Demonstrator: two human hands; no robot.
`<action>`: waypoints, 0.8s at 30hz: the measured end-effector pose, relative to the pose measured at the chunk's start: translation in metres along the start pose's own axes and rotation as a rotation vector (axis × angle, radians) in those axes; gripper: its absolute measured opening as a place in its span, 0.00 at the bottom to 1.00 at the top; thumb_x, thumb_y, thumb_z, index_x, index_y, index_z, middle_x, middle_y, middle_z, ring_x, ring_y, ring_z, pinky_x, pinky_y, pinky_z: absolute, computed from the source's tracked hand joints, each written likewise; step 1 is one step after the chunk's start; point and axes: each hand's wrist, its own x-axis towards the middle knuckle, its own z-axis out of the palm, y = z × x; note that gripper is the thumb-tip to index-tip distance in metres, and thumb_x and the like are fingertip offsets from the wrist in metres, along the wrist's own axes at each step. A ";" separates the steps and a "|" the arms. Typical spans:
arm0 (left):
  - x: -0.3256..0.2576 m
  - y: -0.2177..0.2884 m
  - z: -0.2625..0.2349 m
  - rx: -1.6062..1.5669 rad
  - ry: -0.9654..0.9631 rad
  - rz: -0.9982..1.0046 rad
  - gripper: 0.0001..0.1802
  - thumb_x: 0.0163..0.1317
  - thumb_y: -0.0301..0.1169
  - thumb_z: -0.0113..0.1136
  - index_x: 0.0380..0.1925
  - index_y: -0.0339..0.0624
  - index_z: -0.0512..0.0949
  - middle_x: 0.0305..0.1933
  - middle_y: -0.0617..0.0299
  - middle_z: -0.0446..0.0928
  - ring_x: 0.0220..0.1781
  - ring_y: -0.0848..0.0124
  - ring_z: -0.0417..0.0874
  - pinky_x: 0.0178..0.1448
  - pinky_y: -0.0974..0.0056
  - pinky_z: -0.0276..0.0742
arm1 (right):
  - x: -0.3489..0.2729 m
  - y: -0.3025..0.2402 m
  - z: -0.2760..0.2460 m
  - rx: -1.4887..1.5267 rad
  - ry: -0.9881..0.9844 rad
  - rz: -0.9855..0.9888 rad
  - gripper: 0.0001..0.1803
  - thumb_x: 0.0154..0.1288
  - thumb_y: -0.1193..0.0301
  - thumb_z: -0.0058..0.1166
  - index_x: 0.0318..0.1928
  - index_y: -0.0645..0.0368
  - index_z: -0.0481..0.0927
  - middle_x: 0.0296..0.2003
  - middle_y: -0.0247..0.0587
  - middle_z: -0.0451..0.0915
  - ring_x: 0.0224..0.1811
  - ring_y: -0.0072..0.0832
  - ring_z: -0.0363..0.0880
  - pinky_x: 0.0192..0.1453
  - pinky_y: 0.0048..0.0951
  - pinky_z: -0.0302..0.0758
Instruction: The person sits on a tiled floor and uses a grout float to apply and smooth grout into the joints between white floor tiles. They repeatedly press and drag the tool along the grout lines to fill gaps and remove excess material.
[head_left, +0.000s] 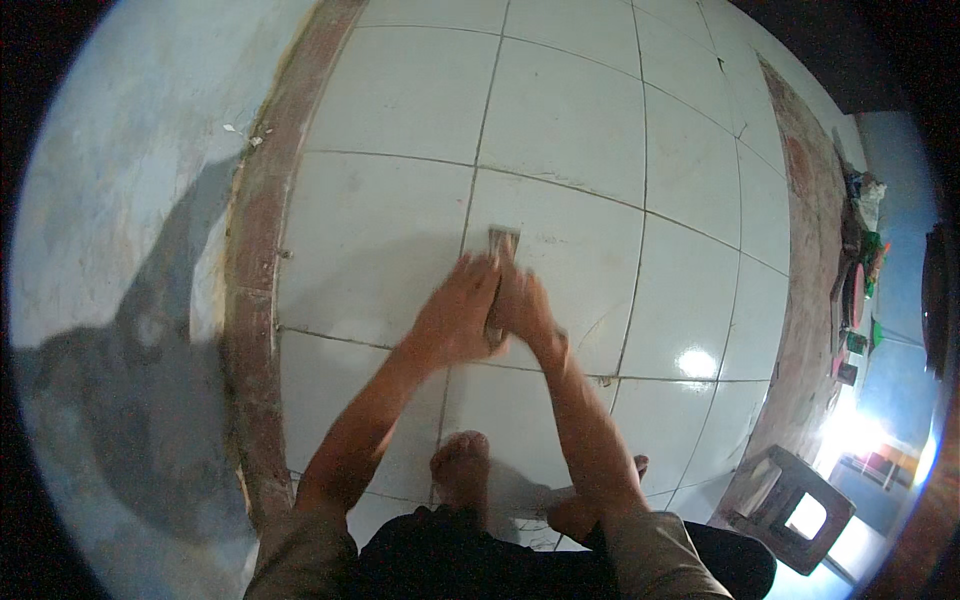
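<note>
Both of my hands are close together over the white tiled floor (560, 100), near the middle of the view. Between them is a scraper (504, 234), its flat dark blade pointing away from me and resting on or just above a tile. My right hand (524, 300) is wrapped along the scraper's handle. My left hand (456, 308) presses against it from the left side, fingers closed and reaching toward the blade. Most of the handle is hidden by the hands, and their fingers are slightly blurred.
A blue-grey wall (120, 180) with a brown border strip (262, 270) runs along the left. My bare foot (462, 468) is on the tiles below my hands. At the lower right stands a stool-like object (790, 512) with a square opening. Assorted items (858, 285) line the right side.
</note>
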 end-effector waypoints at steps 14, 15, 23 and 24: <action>0.078 0.001 -0.026 -0.055 -0.079 -0.012 0.52 0.46 0.45 0.76 0.66 0.27 0.64 0.67 0.33 0.70 0.72 0.35 0.68 0.83 0.45 0.55 | 0.056 0.028 -0.044 -0.112 0.095 -0.256 0.39 0.66 0.69 0.59 0.73 0.64 0.58 0.49 0.63 0.82 0.39 0.57 0.85 0.40 0.53 0.83; 0.070 0.001 -0.015 -0.018 -0.023 -0.007 0.50 0.47 0.45 0.75 0.65 0.27 0.64 0.67 0.32 0.70 0.73 0.36 0.68 0.83 0.43 0.55 | 0.055 0.036 -0.040 -0.148 0.080 -0.284 0.39 0.65 0.69 0.59 0.73 0.65 0.57 0.54 0.63 0.81 0.40 0.58 0.85 0.41 0.53 0.83; -0.066 0.052 0.029 -0.084 -0.182 -0.042 0.63 0.44 0.50 0.78 0.73 0.23 0.56 0.77 0.33 0.59 0.79 0.30 0.55 0.84 0.40 0.51 | -0.106 0.019 0.036 0.238 0.074 -0.085 0.47 0.73 0.68 0.50 0.81 0.61 0.36 0.28 0.65 0.83 0.27 0.62 0.84 0.31 0.59 0.79; -0.065 0.052 0.028 -0.095 -0.174 -0.039 0.63 0.44 0.50 0.78 0.73 0.23 0.56 0.77 0.33 0.59 0.79 0.30 0.55 0.84 0.40 0.51 | -0.106 0.020 0.036 0.236 0.073 -0.080 0.46 0.74 0.67 0.50 0.81 0.61 0.36 0.28 0.66 0.83 0.28 0.62 0.84 0.31 0.59 0.78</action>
